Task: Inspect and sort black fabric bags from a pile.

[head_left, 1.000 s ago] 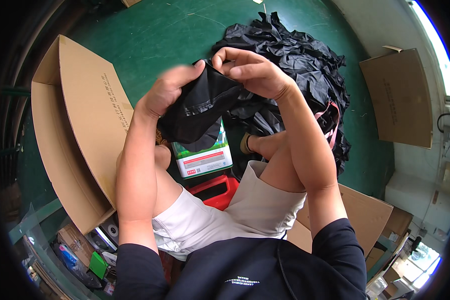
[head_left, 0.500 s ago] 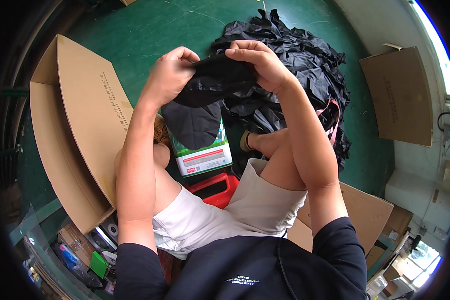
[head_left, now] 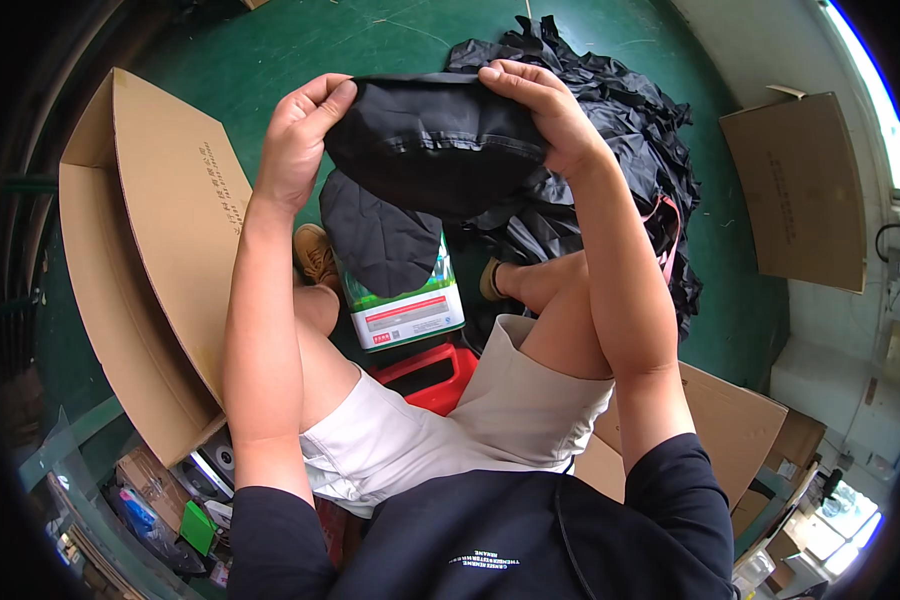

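Between my hands a black fabric cover [head_left: 435, 140] is stretched out, its upper edge pulled taut and a gathered seam running across its middle. My left hand [head_left: 303, 130] pinches one end between thumb and fingers. The opposite end is gripped by my right hand [head_left: 547, 105]. Below it, another black cloth piece [head_left: 385, 240] lies draped over a white and green tin [head_left: 410, 318] in front of me. Beyond my right hand spreads a large heap of black fabric [head_left: 630, 130] on the floor.
A tall open cardboard box [head_left: 170, 190] stands at my left. Against the right wall leans another carton [head_left: 800, 195]. Between my legs sits a red plastic object with a handle [head_left: 460, 375]. A pink strap [head_left: 667, 225] lies on the heap's right side. The floor [head_left: 300, 50] is green.
My hands have moved apart and slightly up, spreading the black cover wider. My left hand has shifted left; the cloth on the tin lies as before.
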`<state>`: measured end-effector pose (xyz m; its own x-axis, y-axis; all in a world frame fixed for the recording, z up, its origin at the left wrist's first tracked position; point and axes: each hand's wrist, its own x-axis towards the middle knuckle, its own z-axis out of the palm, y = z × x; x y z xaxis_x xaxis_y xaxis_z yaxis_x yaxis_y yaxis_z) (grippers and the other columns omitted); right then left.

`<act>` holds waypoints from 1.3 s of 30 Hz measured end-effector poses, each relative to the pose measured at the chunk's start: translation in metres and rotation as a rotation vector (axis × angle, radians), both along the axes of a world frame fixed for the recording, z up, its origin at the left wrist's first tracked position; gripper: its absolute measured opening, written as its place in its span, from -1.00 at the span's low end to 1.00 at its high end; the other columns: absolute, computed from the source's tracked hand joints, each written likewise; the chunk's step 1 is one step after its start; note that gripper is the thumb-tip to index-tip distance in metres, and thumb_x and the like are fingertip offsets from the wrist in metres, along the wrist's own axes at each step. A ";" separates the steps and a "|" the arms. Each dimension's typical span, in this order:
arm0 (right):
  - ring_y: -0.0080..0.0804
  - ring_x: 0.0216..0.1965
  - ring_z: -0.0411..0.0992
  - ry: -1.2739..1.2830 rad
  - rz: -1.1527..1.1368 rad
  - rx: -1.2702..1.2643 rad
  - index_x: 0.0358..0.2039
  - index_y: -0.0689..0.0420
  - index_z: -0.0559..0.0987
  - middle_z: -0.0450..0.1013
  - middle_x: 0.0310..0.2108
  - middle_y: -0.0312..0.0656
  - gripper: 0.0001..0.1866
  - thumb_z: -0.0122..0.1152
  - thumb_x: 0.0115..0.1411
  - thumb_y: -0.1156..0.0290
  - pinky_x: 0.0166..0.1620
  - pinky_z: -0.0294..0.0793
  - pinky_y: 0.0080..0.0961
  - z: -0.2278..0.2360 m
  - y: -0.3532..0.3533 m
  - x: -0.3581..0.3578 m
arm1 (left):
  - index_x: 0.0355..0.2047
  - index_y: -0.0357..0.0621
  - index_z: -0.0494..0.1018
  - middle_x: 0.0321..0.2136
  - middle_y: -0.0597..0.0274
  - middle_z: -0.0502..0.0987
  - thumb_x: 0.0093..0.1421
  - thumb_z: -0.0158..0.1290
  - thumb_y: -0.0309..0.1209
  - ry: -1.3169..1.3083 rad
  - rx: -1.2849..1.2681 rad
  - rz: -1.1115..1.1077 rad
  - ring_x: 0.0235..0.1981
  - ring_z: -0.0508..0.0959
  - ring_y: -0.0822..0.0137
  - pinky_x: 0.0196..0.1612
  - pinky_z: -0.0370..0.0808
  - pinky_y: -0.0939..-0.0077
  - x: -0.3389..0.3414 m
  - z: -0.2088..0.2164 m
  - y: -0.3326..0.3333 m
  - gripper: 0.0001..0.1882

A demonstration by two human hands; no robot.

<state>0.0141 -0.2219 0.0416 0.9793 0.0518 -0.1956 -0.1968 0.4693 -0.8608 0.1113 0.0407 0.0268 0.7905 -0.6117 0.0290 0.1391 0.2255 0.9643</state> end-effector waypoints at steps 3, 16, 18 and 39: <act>-0.71 -0.47 0.47 -0.077 0.168 0.065 -0.41 0.12 0.51 0.49 -0.50 -0.40 -0.88 0.26 0.23 0.42 -0.33 0.48 -0.74 0.001 -0.007 -0.002 | -0.27 -0.21 0.52 -0.35 0.32 0.61 0.37 -0.04 -0.30 0.245 -0.218 -0.087 -0.34 0.56 0.57 -0.19 0.48 0.66 -0.008 0.014 0.002 -0.76; -0.59 -0.37 0.55 -0.108 0.238 0.034 -0.14 0.33 0.55 0.59 -0.31 -0.22 -0.72 0.23 0.20 0.42 -0.21 0.56 -0.67 0.007 -0.023 -0.013 | -0.13 -0.29 0.51 -0.17 0.06 0.62 0.43 -0.21 -0.22 0.526 -0.511 -0.142 -0.14 0.62 0.20 0.03 0.52 0.31 0.003 0.009 0.018 -0.60; -0.48 -0.28 0.57 -0.111 0.217 0.167 -0.07 0.29 0.51 0.57 -0.24 -0.20 -0.68 0.21 0.23 0.36 -0.11 0.58 -0.54 -0.003 -0.032 -0.007 | -0.12 -0.28 0.51 -0.15 0.04 0.61 0.43 -0.23 -0.22 0.532 -0.551 -0.166 -0.12 0.62 0.19 0.04 0.51 0.30 0.005 0.004 0.017 -0.60; -0.13 0.07 0.47 -0.148 0.047 0.774 0.09 0.34 0.43 0.47 0.05 0.03 -0.55 -0.09 0.39 0.21 0.22 0.38 -0.15 -0.032 -0.010 0.019 | 0.06 -0.35 0.39 0.01 -0.04 0.52 0.26 0.07 -0.48 0.659 -0.672 -0.127 0.07 0.51 0.05 0.20 0.41 0.07 0.003 0.002 0.011 -0.63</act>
